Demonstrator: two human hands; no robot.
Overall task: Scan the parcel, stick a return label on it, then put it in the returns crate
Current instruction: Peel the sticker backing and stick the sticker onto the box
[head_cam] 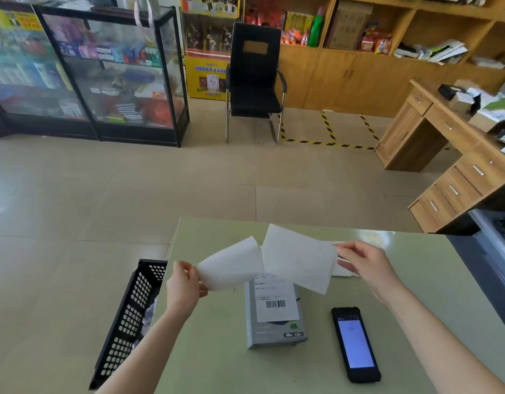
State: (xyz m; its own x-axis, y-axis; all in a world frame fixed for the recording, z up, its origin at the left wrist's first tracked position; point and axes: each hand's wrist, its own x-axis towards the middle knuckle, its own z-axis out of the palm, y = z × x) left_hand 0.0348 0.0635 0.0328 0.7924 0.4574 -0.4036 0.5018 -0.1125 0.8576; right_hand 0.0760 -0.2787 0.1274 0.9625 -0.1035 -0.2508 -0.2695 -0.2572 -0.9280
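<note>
A grey parcel with a white barcode label lies flat on the pale green table. Above it I hold two white sheets joined at one corner near the middle. My left hand pinches the left sheet, and my right hand pinches the right sheet; which one is the return label and which its backing I cannot tell. A black handheld scanner with a lit screen lies to the right of the parcel. The black perforated returns crate stands on the floor against the table's left edge.
More white label paper lies on the table behind my right hand. A black chair, glass display cabinets and wooden shelving stand across the tiled floor. A wooden desk is at the right.
</note>
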